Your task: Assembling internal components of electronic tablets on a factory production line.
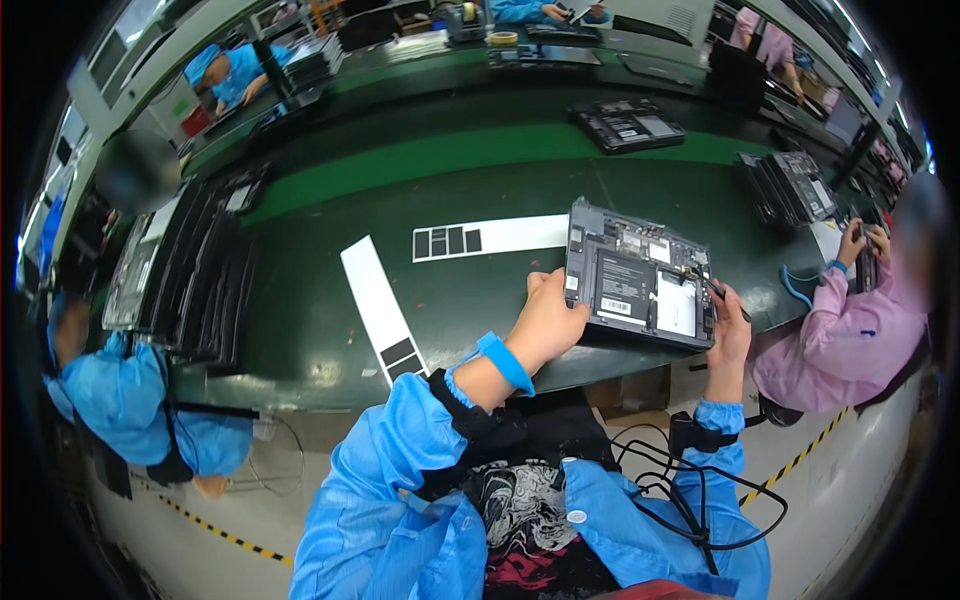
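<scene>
At near edge of table [490, 320]: 1 opened laptop [642, 272], grey, 1 dark battery [622, 284] exposed; left hand [545, 322] and right hand [734, 328], fingers closed on opposite sides; 2 white strips [372, 290] at left

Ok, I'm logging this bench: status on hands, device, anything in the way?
Left hand gripping opened laptop base, left edge. Right hand at its right edge, with slim dark item. Open side up. No obstruction seen; white strip partly behind base.
</scene>
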`<action>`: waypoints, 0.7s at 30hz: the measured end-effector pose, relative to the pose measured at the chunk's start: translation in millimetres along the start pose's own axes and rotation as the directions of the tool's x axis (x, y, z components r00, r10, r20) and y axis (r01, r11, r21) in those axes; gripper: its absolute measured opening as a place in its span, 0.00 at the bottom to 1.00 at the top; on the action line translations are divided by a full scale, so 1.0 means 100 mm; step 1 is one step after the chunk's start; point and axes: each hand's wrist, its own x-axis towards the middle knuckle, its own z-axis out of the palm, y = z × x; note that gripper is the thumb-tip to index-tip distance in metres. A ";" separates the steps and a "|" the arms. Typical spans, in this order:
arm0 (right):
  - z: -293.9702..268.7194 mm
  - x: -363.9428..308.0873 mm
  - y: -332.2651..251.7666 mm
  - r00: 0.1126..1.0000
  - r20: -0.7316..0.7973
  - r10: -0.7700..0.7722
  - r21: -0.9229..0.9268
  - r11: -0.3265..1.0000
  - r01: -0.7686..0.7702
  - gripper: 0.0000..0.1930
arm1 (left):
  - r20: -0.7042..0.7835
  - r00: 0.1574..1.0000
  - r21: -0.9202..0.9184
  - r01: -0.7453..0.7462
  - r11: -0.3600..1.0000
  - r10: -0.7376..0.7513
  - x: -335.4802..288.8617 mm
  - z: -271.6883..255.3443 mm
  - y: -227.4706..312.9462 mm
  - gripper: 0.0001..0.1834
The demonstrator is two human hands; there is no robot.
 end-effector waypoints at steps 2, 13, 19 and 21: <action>-0.04 0.02 -0.08 0.994 -0.082 -0.066 -0.052 0.997 0.061 0.15 | 0.148 0.981 0.134 0.107 0.985 -0.127 0.18 0.07 0.03 0.23; 0.18 -0.50 -0.05 0.791 -0.246 -0.560 -0.408 0.800 0.440 0.10 | 0.148 0.961 -0.098 0.251 0.963 -0.236 2.28 -0.57 0.51 0.30; 0.82 -1.12 0.16 0.752 0.241 -0.614 -0.477 0.600 0.642 0.07 | 0.187 0.849 -0.067 0.512 0.856 -0.493 3.60 0.10 -0.05 0.41; 1.02 -1.05 0.20 0.806 0.305 -0.508 -0.450 0.669 0.592 0.07 | 0.149 0.890 0.217 0.395 0.893 -0.430 3.68 0.24 0.05 0.36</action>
